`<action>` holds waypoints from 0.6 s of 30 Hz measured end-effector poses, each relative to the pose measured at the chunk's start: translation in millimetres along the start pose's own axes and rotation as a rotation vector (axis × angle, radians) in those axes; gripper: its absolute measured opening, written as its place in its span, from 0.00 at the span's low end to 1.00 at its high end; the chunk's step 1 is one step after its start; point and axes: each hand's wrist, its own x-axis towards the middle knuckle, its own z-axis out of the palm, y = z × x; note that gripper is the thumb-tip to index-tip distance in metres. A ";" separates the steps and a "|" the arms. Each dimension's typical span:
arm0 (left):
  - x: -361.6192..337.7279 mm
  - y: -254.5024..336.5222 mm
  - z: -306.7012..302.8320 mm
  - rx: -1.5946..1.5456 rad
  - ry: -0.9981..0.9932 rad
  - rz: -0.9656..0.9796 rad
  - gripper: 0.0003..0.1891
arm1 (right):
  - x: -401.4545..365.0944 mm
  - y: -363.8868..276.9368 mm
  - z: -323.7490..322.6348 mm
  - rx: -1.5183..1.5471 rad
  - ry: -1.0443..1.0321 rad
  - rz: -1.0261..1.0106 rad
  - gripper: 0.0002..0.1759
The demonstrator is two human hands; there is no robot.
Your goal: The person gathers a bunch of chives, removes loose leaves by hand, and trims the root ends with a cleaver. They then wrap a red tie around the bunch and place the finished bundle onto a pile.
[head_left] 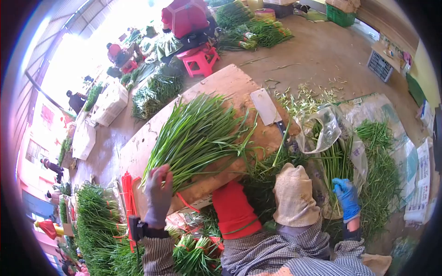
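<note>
A large sheaf of garlic chives [193, 135] lies fanned out on a wooden board [225, 85]. My left hand [159, 186], in a grey glove with bare fingertips, is curled around the stem ends at the sheaf's near left edge. My right hand [346, 198], in a blue glove, has its fingers bent against the lower stalks of a second bunch of chives [336, 161], which lies in a clear plastic bag [317, 138]. A cleaver [266, 106] with a black handle rests at the board's right side, its handle over the edge.
Red ties [129, 202] hang at the board's left corner. Loose greens [377, 170] lie on a plastic sheet to the right, with cut trimmings [317, 94] on the floor beyond. Bundled chives [94, 207] stand at left. A pink stool [199, 60] and other people are farther back.
</note>
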 end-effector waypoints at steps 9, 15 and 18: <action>132.5 8.7 166.4 0.414 -0.337 -0.061 0.22 | -20.8 37.1 0.0 0.107 0.013 0.199 0.10; 144.3 -23.0 192.4 0.311 -0.346 -0.169 0.18 | -19.9 56.7 1.2 0.071 -0.022 0.247 0.10; 139.0 -41.7 197.8 0.114 -0.282 -0.198 0.16 | -15.6 54.6 5.5 0.064 -0.046 0.226 0.11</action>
